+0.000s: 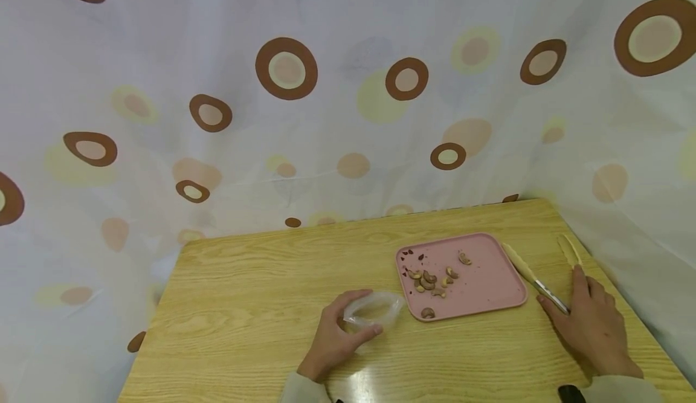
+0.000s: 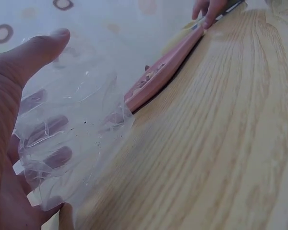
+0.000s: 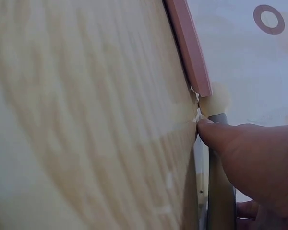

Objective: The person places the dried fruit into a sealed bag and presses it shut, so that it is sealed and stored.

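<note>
My left hand [image 1: 339, 333] is curved round a clear plastic bag [image 1: 399, 312], whose mouth gapes upward near the tray's front left corner. Through the film in the left wrist view, its fingers [image 2: 57, 158] show, with the thumb apart on the near side. On the pink tray [image 1: 489, 282] lie several brown-skinned cashews [image 1: 428, 281], mostly toward the left, with dark skin flakes. At the tray's right, my right hand [image 1: 595, 324] holds metal tongs [image 1: 551, 297] with pale tips, thumb on one arm and fingers at the other. The tong arms are spread wide.
The wooden table [image 1: 244, 306] extends left of the tray and in front of it. A white curtain [image 1: 326, 125] with brown and yellow rings hangs along the table's back and right sides.
</note>
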A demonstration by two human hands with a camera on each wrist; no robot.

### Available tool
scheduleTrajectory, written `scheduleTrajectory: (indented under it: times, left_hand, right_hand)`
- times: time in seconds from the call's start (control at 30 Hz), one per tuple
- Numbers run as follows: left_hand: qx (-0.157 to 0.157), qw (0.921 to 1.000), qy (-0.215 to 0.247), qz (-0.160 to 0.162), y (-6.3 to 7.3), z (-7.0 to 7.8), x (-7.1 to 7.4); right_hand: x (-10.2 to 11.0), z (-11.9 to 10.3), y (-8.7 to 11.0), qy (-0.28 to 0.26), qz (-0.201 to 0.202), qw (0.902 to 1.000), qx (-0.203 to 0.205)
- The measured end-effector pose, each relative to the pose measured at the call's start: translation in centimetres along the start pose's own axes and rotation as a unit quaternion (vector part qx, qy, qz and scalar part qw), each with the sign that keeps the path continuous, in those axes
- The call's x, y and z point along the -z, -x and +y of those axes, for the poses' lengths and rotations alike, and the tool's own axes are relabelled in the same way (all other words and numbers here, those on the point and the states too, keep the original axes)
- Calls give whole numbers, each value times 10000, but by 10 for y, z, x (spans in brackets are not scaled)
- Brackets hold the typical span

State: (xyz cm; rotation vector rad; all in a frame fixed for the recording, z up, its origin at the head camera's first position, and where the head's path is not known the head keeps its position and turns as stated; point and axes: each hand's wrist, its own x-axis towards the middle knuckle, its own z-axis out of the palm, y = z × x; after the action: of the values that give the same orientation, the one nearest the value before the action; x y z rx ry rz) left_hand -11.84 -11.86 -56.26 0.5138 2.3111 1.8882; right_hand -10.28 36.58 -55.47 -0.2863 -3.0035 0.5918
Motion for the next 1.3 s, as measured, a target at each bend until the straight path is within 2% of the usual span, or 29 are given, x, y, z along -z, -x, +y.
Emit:
scheduleTrajectory:
  times: [0.4, 0.53, 0.73, 0.87, 0.97, 1.07, 1.3]
  left_hand:
    - [-66, 9997, 226, 17, 0, -2, 2]
    - [8, 9997, 234, 17, 1, 0, 3]
    - [74, 9997, 245, 43, 2, 1, 4]
    - [145, 9995, 284, 52, 2, 1, 4]
    - [205, 9995, 248, 78, 2, 2, 4]
    - [236, 9994, 208, 107, 2, 2, 4]
    - [154, 9997, 167, 85, 2, 0, 3]
  right_hand:
    - [6, -3, -5, 25, 182, 9991, -386]
    - [5, -4, -5, -32, 209, 9986, -489]
    - [1, -2, -7, -113, 93, 9986, -515]
    - [5, -1, -7, -520, -115, 9967, -611]
    - [10, -4, -5, -983, -46, 9929, -666]
    - [15, -11, -3, -1204, 262, 9913, -456]
    - [21, -35, 2, -1028, 749, 9916, 227]
